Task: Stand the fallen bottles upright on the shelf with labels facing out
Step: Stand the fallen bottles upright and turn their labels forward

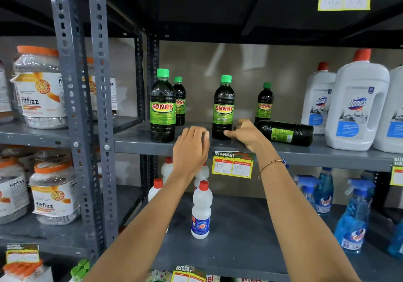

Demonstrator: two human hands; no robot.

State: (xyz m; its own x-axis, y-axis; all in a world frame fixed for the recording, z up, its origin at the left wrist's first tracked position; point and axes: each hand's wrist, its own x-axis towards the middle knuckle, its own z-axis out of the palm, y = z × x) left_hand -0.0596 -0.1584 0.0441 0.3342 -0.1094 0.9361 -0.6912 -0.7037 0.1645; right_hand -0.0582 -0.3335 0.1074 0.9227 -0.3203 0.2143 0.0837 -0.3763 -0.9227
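Four dark Sunny bottles with green caps stand upright on the middle shelf (135, 143): front left (162, 109), behind it (180, 102), centre (223, 109) and back right (264, 105). A fifth Sunny bottle (285, 132) lies on its side, its back label up and its neck pointing left. My right hand (246, 134) is spread over that neck and hides the cap; I cannot tell if it touches. My left hand (192, 148) hovers at the shelf's front edge between the front left and centre bottles, holding nothing.
Large white Domex jugs (357, 107) stand just right of the fallen bottle. A price tag (233, 166) hangs on the shelf edge. White bottles with red caps (201, 209) and blue spray bottles (353, 216) fill the shelf below. Fitfizz jars (40, 89) sit in the left bay.
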